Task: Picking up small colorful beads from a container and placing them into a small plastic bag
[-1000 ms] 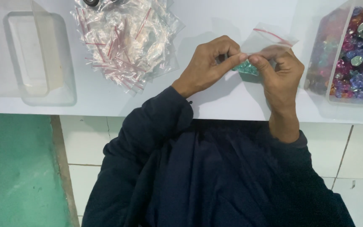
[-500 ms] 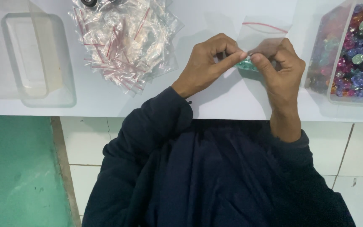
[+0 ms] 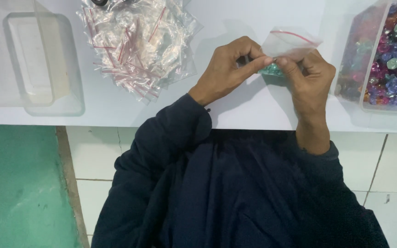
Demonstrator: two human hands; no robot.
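Observation:
Both my hands meet over the white table (image 3: pixel 235 110). My left hand (image 3: pixel 228 69) and my right hand (image 3: pixel 306 73) each pinch a small clear zip bag (image 3: pixel 290 42) with a red strip along its top. The bag stands up between my fingertips, and a few teal-green beads (image 3: pixel 272 70) show at its bottom, just below my thumbs. My dark sleeves fill the lower part of the view.
A heap of empty clear zip bags with red strips (image 3: pixel 136 41) lies at the back left of centre. An empty clear plastic box (image 3: pixel 37 64) stands at the far left. A clear box of mixed coloured beads (image 3: pixel 387 59) stands at the right edge. Tiled floor and a green mat lie below.
The small bag's top has tipped from side to side between my fingers and now stands more upright. Both hands stay in the same place, still pinching it.

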